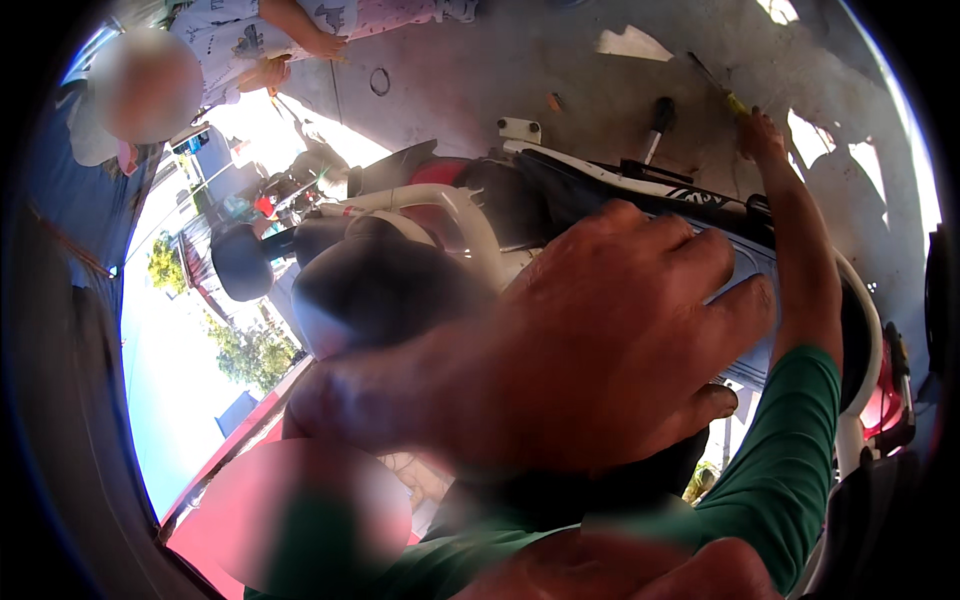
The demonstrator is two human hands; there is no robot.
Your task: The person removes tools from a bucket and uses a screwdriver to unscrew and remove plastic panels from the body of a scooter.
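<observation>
My left hand fills the middle, large and close to the camera, its fingers bent and apart with nothing visible in them; its palm is hidden. Behind it lies a white and black scooter, partly covered by the hand. At the upper right, my right arm in a green sleeve reaches out, and my right hand grips a yellow-handled screwdriver, its shaft pointing up and left over the concrete floor. A black-handled tool lies left of that hand, near a long white and black body panel.
Another person in a patterned light top is at the upper left, hands near a sunlit patch. A wire loop and a small white bracket lie on the floor. More motorbike parts are behind; a dark wall edges the left.
</observation>
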